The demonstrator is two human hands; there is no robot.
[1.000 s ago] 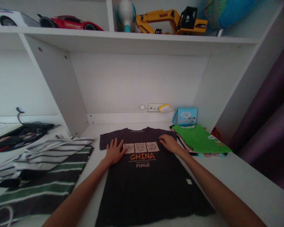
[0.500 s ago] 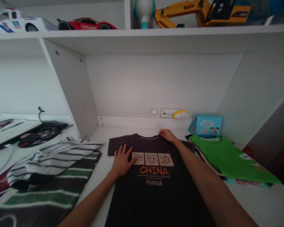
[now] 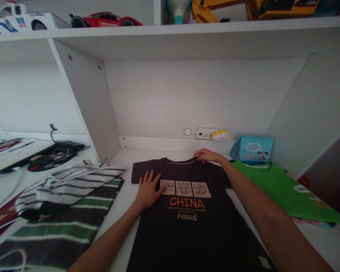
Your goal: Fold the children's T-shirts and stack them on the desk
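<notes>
A black T-shirt [image 3: 187, 238] with orange "CHINA" lettering and three printed squares lies spread face up on the white desk, its collar toward the back wall. My left hand [image 3: 149, 190] rests flat on its chest near the left sleeve, fingers spread. At the right side of the collar, my right hand [image 3: 207, 155] pinches the shirt's shoulder edge between thumb and fingers. The right forearm passes over the right sleeve and hides part of it.
Striped clothes [image 3: 73, 189] lie at the left, and a green shirt [image 3: 289, 189] tops a pile at the right. Behind stand a blue desk calendar [image 3: 256, 150] and a power strip [image 3: 202, 133]. A shelf [image 3: 170, 41] with toy vehicles runs overhead.
My right hand has shifted slightly outward along the collar, and its forearm has swung right, showing more of the right sleeve. My left hand stays in place. The view has tilted slightly.
</notes>
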